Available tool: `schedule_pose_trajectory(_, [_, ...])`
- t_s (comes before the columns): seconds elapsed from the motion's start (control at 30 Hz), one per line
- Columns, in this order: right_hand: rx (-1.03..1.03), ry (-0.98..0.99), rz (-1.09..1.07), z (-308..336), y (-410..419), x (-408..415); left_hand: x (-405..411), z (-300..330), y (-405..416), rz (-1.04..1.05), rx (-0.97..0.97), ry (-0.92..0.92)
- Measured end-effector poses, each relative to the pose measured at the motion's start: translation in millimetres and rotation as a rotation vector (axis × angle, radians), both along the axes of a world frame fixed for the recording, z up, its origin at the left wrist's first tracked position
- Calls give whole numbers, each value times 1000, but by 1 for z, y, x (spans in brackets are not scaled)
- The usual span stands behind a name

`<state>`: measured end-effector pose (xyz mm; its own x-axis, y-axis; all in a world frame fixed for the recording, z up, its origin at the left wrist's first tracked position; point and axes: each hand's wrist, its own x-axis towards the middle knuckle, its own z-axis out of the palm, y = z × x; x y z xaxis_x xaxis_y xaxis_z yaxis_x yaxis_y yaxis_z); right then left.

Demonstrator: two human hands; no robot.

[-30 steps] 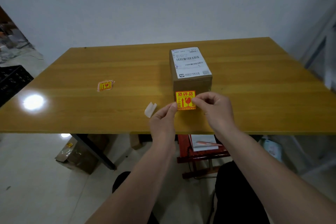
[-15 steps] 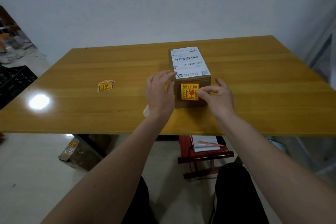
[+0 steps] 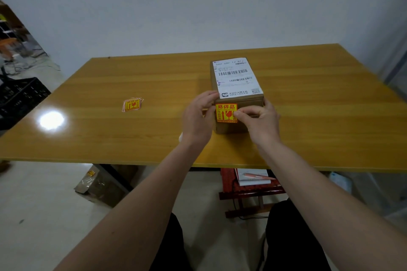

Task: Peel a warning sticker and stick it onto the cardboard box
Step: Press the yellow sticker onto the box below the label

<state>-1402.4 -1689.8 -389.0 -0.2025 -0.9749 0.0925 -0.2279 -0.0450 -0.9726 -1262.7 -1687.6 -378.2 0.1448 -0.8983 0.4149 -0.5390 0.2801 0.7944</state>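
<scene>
Head view looks down on a wooden bench [image 3: 308,116] with a cardboard box [image 3: 231,126] standing near its front edge, a little right of centre. A white shipping label [image 3: 236,78] with barcodes covers the top of the box. The warning sticker [image 3: 224,112], yellow and red with printed characters and a glass-and-arrows symbol, lies flat on the near face of the box, just under the top edge. The left hand [image 3: 198,121] rests against the left side of the box, its fingers [image 3: 208,97] spread loosely and curled over the top left corner, holding nothing but steadying the box. The right hand [image 3: 262,123] sits at the right side of the near face; its thumb and forefinger are drawn close together, their tips pressing on the sticker's right edge, while the other fingers reach round the right corner of the box. Whether that edge is fully stuck down cannot be told. Well to the left on the bench lies a small pile of stickers [image 3: 132,104] of the same kind, apart from the box, with a bright lamp glare [image 3: 51,120] on the surface further left. A scrap of white backing [image 3: 181,136] peeks out just beside the left wrist. Under the bench stands a red stool [image 3: 229,185] carrying a notebook [image 3: 253,179] and a pen [image 3: 257,175].
</scene>
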Motion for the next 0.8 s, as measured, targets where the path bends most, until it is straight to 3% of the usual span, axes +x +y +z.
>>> schedule_pose_trajectory(0.8, [-25, -54, -57, -11, -8, 3, -5, -1, -2, 45, 32, 108])
